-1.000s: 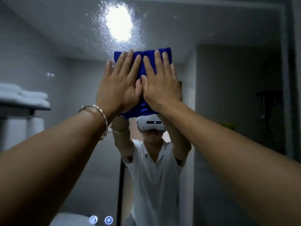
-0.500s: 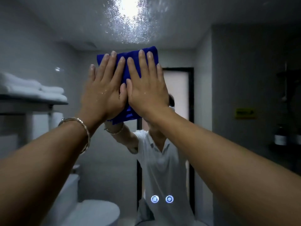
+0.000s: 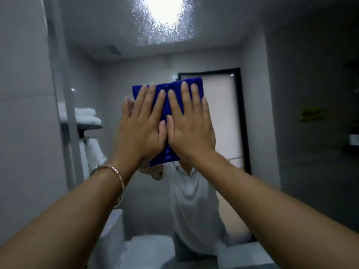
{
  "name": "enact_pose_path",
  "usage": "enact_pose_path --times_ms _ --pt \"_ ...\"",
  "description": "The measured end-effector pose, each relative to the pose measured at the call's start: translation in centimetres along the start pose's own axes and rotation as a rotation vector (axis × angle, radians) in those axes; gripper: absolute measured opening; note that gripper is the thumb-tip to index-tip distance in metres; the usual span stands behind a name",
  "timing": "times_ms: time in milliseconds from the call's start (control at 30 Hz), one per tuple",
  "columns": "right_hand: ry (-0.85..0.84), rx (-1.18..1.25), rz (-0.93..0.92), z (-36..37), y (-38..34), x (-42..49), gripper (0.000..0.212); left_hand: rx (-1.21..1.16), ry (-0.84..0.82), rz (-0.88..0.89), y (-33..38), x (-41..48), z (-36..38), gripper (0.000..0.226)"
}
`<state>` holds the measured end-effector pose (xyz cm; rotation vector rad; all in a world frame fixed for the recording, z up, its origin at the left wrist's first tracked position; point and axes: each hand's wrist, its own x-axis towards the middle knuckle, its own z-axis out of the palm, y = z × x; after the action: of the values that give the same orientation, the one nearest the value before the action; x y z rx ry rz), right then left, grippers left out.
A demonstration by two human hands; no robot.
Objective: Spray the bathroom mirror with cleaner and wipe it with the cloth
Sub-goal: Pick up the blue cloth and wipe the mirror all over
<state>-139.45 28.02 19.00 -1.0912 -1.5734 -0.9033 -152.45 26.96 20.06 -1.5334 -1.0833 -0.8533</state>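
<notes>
The bathroom mirror [image 3: 252,45] fills most of the view and reflects me in a white shirt. A folded blue cloth [image 3: 171,105] lies flat against the glass at the centre. My left hand [image 3: 139,129], with a bracelet on its wrist, and my right hand [image 3: 191,129] press side by side on the cloth, fingers spread and pointing up. Spray droplets [image 3: 143,30] speckle the glass above the cloth, around the reflected ceiling light. No spray bottle is in view.
The mirror's left edge [image 3: 56,94] meets a grey wall [image 3: 23,113]. Reflected in the glass are white towels [image 3: 87,115] on a shelf, a toilet [image 3: 143,251], a door [image 3: 223,117] and a dark shelf with a bottle [image 3: 353,140].
Both hands have slid the cloth down the mirror, away from the droplets near the light. My view has shifted left, so the mirror's left edge and the wall now show.
</notes>
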Motion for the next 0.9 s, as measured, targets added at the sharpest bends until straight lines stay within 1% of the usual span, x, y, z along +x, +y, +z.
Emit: enact_pose_path --times_ms 267,400,533,700,900 --pt "-0.074 -0.001 -0.07 -0.2 0.5 -0.3 0.059 -0.039 0.008 -0.021 -0.3 -0.4 0.3 0.066" --pt "-0.053 0.006 -0.065 0.0 0.6 -0.4 0.059 -0.053 0.005 -0.051 0.0 -0.5 0.2 0.066" --pt "-0.055 -0.038 -0.066 -0.3 0.7 -0.3 0.059 -0.039 -0.039 -0.044 0.4 -0.4 -0.3 0.066" --pt "-0.058 0.012 -0.087 -0.1 0.6 -0.7 0.059 -0.003 -0.058 -0.076 0.5 -0.8 -0.3 0.065" --pt "-0.045 0.007 -0.094 -0.1 0.7 -0.7 0.061 0.01 -0.068 -0.088 0.7 -0.8 -0.3 0.065"
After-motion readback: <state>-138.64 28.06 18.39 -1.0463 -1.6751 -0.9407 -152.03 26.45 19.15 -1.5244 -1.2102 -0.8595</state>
